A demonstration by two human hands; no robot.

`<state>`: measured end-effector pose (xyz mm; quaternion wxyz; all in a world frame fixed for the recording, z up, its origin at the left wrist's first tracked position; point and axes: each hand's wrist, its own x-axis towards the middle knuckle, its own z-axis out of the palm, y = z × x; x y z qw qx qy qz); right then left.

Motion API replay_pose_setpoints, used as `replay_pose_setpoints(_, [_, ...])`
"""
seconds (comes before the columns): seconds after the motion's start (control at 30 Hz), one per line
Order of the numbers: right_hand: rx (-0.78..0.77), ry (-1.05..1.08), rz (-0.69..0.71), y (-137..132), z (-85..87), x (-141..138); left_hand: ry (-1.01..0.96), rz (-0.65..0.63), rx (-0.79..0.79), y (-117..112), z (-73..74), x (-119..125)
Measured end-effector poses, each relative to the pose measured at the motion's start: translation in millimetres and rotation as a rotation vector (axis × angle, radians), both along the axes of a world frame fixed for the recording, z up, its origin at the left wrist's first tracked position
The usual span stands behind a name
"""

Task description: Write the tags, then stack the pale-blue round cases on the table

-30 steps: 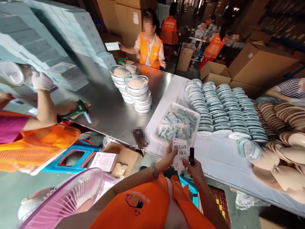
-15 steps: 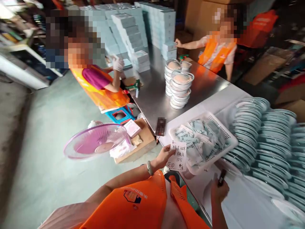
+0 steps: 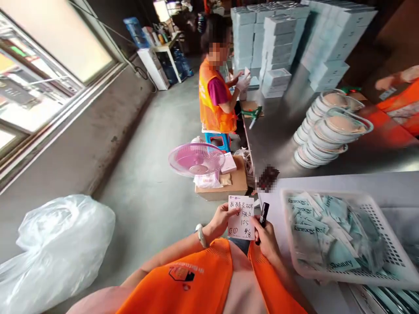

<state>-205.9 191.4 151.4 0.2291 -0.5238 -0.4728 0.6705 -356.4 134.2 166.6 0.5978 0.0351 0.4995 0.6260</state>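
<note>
At the lower centre of the frame, the left hand (image 3: 218,221) is holding a white card (image 3: 241,223) with its fingers closed on the left edge, while the right hand (image 3: 267,239) is gripping a black pen (image 3: 263,214) and touching the card's right edge. Handwritten lines are already filling much of the card; the pen is standing beside them, and whether any writing is left to add, the view is not showing. At the lower right, a white basket (image 3: 289,237) of packets (image 3: 342,237) is resting on the bench (image 3: 276,205).
</note>
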Motion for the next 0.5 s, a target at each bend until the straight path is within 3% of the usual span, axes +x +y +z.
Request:
replay_pose_setpoints(0.13, [-0.118, 0.046, 0.12, -12, 1.7, -52, 0.009, 0.146, -0.012, -35, -1.7, -46])
replay_pose_setpoints(0.3, [-0.111, 0.105, 0.082, -43, 5.7, -121, 0.065, 0.294, -0.016, -91, -8.8, -110])
replay_pose_setpoints(0.4, [-0.012, 0.017, 0.23, -75, 5.9, -164, 0.107, 0.396, -0.03, -127, -11.7, -150])
replay_pose_setpoints(0.5, [0.175, -0.101, 0.328, -110, 2.7, -213, 0.084, 0.414, -0.013, -165, -11.1, -192])
